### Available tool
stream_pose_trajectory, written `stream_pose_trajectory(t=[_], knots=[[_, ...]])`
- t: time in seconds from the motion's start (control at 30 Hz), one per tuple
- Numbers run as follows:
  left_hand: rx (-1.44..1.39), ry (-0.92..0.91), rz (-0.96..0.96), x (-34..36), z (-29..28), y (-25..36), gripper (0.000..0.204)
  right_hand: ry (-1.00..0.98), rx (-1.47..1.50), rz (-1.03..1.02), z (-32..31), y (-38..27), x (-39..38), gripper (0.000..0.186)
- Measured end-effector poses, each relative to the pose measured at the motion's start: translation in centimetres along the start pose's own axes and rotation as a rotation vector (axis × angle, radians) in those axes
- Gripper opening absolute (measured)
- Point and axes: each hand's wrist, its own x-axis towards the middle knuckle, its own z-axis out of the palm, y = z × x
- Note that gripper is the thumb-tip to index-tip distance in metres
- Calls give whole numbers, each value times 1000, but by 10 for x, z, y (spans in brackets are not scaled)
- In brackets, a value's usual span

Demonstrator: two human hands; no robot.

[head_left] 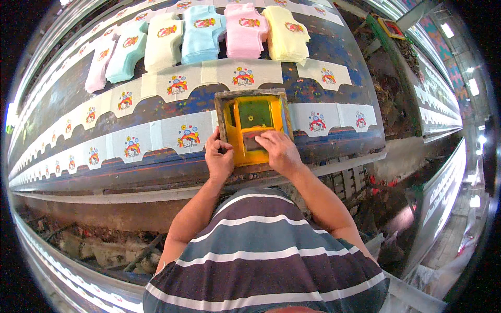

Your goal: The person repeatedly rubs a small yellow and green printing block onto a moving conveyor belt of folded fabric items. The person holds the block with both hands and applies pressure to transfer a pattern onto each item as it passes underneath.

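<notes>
A small screen-printing frame [286,116] with a dark, worn wooden rim lies on the long table in front of me. Yellow ink coats the inside around a green mesh window [255,112], where a small flower shape shows. My right hand [282,152] grips a dark squeegee [253,141] in the near part of the frame. At the frame's near left corner, my left hand [219,157] has its fingers curled against the rim. White fabric pieces [160,139] with colourful cartoon prints run in a row to either side, and the frame hides the spot beneath it.
Stacks of printed cloth in pink [245,32], blue [202,41] and yellow [286,36] stand at the table's far side, among others. Another row of printed white pieces [224,73] lies beyond the frame. More long tables [443,117] with fabric stand right; debris [104,250] lies below the near edge.
</notes>
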Motion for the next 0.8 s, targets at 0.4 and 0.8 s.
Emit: stream_pose_trajectory(t=[0.4,0.8], knots=[[97,0,42,-4,0,9,14,44,36,-4,-4,66,111,47],[94,-17,18,-5,-1,6,15,-67,13,-46,-2,11,20,44]])
